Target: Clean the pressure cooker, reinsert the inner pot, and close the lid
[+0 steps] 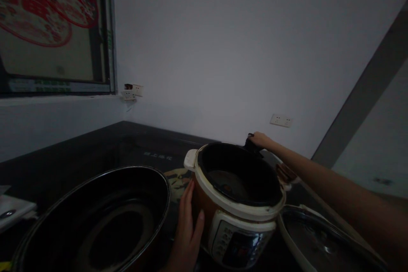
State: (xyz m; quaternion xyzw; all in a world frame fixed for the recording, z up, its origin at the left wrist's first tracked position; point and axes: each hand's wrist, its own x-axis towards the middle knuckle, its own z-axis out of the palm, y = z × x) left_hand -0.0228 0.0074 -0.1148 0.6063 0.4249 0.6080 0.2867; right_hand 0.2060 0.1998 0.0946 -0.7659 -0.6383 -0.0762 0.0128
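Observation:
A brown and cream electric pressure cooker (244,216) stands before me, its dark inner pot (219,159) seen from above, with a small blurred patch at the bottom. My left hand (188,225) lies along its left side, fingers stretched out and touching the body. Across the back of the cooker reaches my right hand (259,139), its fingers closed around a black handle-like piece (251,146) at the far rim. That piece is too dark to name exactly. To the right, a lid (321,238) with a pale rim lies beside the cooker.
A large black pan (127,216) sits close on the left of the cooker. The dark countertop (105,144) runs back to a pale wall with a socket (281,120). A white object (14,212) is at the left edge. A patterned piece (177,182) shows between pan and cooker.

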